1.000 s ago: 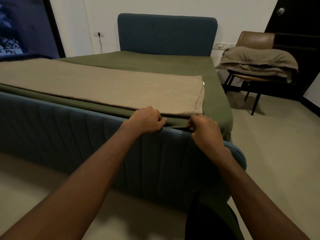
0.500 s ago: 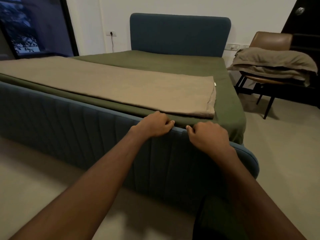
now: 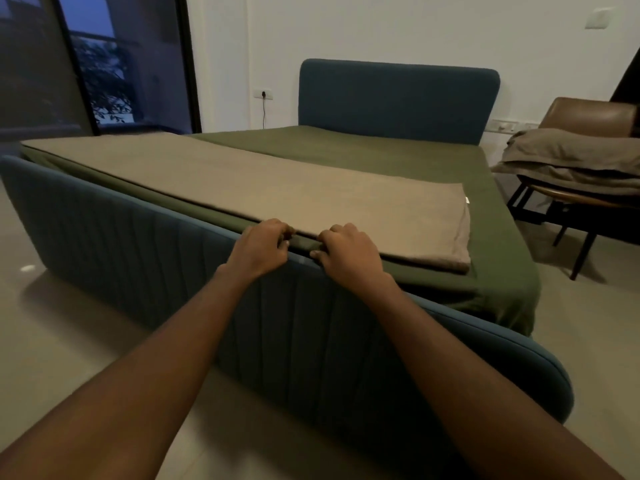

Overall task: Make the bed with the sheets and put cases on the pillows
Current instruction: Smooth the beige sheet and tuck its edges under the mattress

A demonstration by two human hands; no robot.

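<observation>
Ribbed blue footboard (image 3: 138,237), left hand (image 3: 261,247) and right hand (image 3: 349,252) gripping smooth green sheet (image 3: 346,150) edge

Green sheet (image 3: 346,150), beige sheet (image 3: 277,188): matt cloth. Footboard (image 3: 138,244): ribbed matt fabric. Chair (image 3: 588,116): smooth, faintly glossy leather-look. Floor (image 3: 52,323): smooth.

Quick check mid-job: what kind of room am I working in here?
A bedroom, most likely: a bed with a blue headboard and green sheet, folded bedding piled on a chair beside it.
</observation>
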